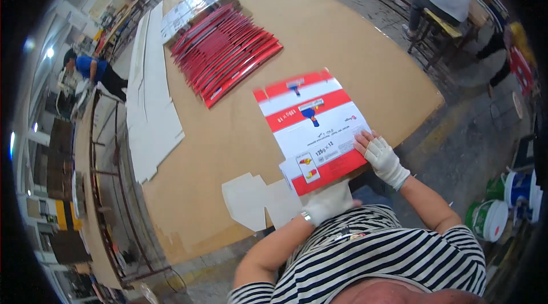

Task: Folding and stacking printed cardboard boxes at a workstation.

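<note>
While both hands (379, 155) hold it, carton (311, 127) overhangs table edge (399, 133).

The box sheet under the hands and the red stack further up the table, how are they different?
The box sheet is a single piece lying flat near the table's edge; the red stack is many pieces fanned out and overlapping. The sheet shows wide white bands between its red stripes; the stack looks mostly red. Both gloved hands, left hand and right hand, touch the sheet; nobody touches the stack. Both rest on the brown table.

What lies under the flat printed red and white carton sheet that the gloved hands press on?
The brown table lies under the carton sheet. The left hand slips beneath its near edge; anything else there is hidden.
</note>
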Available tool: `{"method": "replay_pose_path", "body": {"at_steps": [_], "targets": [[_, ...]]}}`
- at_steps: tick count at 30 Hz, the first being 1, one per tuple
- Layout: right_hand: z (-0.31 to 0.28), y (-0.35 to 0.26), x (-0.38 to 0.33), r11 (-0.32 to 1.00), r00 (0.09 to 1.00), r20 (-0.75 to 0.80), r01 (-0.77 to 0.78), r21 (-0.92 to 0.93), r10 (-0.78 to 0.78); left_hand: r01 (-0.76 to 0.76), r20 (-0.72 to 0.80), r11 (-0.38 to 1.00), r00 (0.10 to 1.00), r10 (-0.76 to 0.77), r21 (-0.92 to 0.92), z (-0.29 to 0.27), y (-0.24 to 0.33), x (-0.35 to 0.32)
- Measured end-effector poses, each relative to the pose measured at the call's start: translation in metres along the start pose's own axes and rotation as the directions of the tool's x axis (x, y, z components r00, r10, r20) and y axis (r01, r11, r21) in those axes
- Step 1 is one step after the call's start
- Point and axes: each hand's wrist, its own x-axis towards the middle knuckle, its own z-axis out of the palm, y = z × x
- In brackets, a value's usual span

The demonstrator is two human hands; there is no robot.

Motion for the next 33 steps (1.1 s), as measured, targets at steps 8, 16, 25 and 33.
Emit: {"method": "replay_pose_path", "body": {"at_steps": [8,16,25,33], "targets": [[-0.005,0.034,0.006,0.995,0.994,0.079,-0.077,-0.056,0.081,0.11,-0.389,0.912,0.92,0.058,0.396,-0.017,-0.087,-0.135],[-0.001,0.037,-0.001,0.994,0.992,0.081,-0.101,0.035,0.098,-0.038,-0.544,0.999,0.839,0.022,-0.017,-0.031,-0.101,-0.109],[-0.005,0.005,0.008,0.995,0.954,0.29,-0.093,0.035,0.079,0.391,-0.674,0.882,0.729,-0.121,0.265,-0.021,-0.093,-0.053],[0.015,-0.036,0.028,0.995,0.917,0.387,0.07,0.072,-0.092,0.273,-0.245,0.889,0.951,-0.191,0.368,-0.048,-0.064,-0.125]]}}
